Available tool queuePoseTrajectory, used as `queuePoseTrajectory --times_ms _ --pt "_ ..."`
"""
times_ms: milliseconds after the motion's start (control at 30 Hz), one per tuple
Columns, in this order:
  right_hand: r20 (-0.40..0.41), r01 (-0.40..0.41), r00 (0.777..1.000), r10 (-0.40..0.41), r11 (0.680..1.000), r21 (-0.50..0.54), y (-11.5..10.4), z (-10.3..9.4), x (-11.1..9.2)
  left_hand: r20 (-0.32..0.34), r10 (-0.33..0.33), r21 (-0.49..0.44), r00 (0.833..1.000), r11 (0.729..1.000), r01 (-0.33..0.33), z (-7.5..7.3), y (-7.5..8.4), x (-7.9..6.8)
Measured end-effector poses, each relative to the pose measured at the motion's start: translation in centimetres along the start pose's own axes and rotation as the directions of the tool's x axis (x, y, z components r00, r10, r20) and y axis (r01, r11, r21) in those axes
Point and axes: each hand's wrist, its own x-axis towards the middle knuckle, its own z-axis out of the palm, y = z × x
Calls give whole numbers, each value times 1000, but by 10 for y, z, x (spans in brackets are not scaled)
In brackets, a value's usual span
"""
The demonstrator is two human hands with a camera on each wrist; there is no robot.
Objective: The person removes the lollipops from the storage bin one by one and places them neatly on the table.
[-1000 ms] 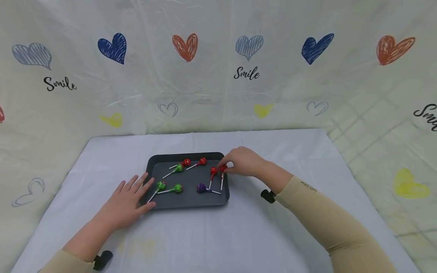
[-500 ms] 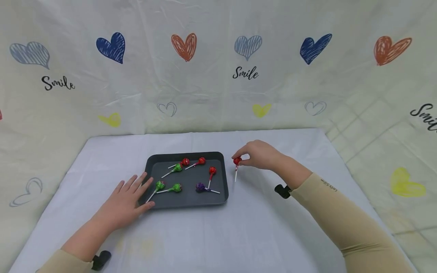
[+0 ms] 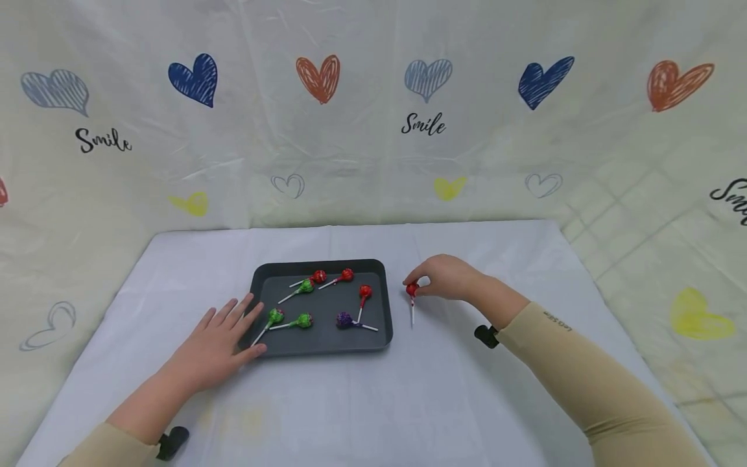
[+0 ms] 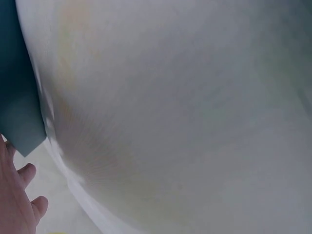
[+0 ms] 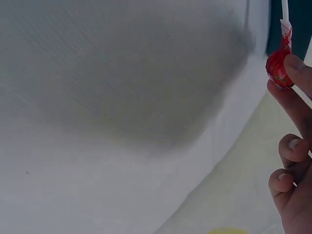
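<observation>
Thumb and forefinger of my right hand (image 3: 448, 277) pinch a red-wrapped lollipop (image 3: 412, 290) by its head, just right of the tray; its white stick points toward me. The right wrist view shows the same lollipop (image 5: 279, 70) between the fingertips. My left hand (image 3: 218, 347) lies with spread fingers at the left rim of the dark grey tray (image 3: 327, 344). Inside it are a purple lollipop (image 3: 344, 320), a red lollipop (image 3: 365, 292) near the right side, and green lollipops, one (image 3: 305, 320) close to the left hand. In the left wrist view only some left fingers (image 4: 27, 173) show.
More lollipops, red (image 3: 347, 275) and green (image 3: 306, 286), lie toward the tray's back. A white cloth (image 3: 350, 408) covers the table. Behind it hangs a pale sheet (image 3: 362, 143) printed with hearts and "Smile".
My right hand has lifted the red lollipop out of the tray's right side and carried it right, past the rim, then lowered it slightly. The left hand stays put.
</observation>
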Motion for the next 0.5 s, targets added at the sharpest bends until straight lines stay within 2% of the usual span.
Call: queuePoseTrajectory --times_ms 300,500 --pt "42 -49 998 46 998 50 7 12 6 3 -1 2 1000 1000 1 1 0 0" --pt "43 -48 998 45 996 77 11 15 8 9 -7 -2 1000 1000 7 1 -1 0"
